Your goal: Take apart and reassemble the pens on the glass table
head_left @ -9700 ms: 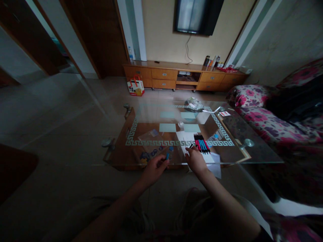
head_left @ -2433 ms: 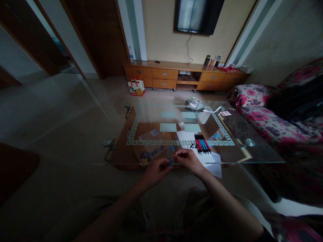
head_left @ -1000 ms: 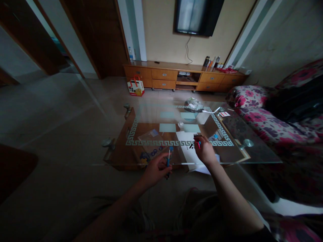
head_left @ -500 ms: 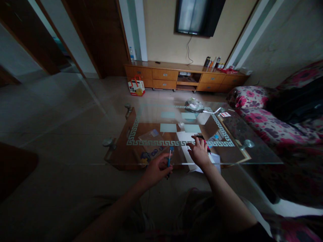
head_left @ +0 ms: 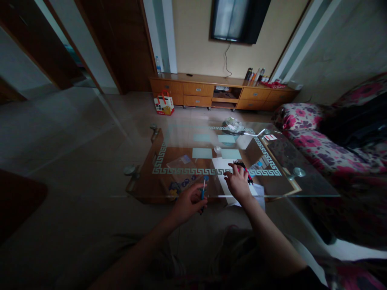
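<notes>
My left hand [head_left: 188, 203] is closed around a slim blue pen-like stick [head_left: 202, 194] at the table's near edge. The stick stands nearly upright, with a pale upper shaft, a round blue top and a dark lower end. To the right, my right hand [head_left: 237, 182] has its fingers bent and spread over a white sheet of paper [head_left: 224, 189]. Just beyond its fingers lie several dark and red pen-like items [head_left: 249, 177], partly covered by the hand. Whether the fingertips touch them I cannot tell.
The glass table [head_left: 181, 139] carries a clear plastic bag [head_left: 233, 125] at the back and a small card [head_left: 270, 137] at the right. Clear packaging with blue and yellow print [head_left: 181, 185] lies left of my hands. A flowered sofa [head_left: 305, 141] stands to the right, a low cabinet [head_left: 198, 89] behind.
My right hand's fingers have shifted slightly over the paper, and more of the red and dark items shows beside them. My left hand keeps its hold on the blue stick.
</notes>
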Motion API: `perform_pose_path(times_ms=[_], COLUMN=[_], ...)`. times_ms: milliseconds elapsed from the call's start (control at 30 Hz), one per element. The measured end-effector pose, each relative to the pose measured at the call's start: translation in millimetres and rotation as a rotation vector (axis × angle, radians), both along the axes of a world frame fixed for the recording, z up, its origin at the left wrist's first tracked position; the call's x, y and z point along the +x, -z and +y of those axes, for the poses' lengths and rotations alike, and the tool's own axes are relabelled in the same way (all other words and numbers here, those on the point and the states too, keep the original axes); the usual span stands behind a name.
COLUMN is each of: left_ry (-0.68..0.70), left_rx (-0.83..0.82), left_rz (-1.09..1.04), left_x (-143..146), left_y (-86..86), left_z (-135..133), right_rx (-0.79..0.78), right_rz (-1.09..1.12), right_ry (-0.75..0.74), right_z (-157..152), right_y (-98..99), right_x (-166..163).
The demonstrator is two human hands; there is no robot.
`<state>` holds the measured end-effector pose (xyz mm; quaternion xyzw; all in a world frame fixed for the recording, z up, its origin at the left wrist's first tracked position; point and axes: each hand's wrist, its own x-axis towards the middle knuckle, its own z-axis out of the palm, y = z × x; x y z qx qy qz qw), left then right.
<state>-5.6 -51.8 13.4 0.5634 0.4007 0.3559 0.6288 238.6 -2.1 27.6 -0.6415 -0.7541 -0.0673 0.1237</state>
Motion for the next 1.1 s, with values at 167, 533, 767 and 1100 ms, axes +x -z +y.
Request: perform_pose_path(times_ms=[167, 533, 767, 1100], left_ry=[0.005, 0.065, 0.088, 0.127], left_rx=[-0.010, -0.033, -0.029, -0.036], left_rz=[-0.003, 0.017, 0.030, 0.066], left_x=[0, -2, -2, -1], left_y=[0.6, 7.1, 11.0, 8.4], left_z=[0, 0, -2, -3], right_rx=[0.002, -0.491, -0.544, -0.509], right_rz=[0.556, 1.860, 1.762, 1.609], right_ry=[-0.061, -0.004, -0.052, -0.065], right_z=[3, -3, -10, -15], right_y=[-4.3, -5.9, -1.1, -5.4], right_x=[-9, -34, -38, -43])
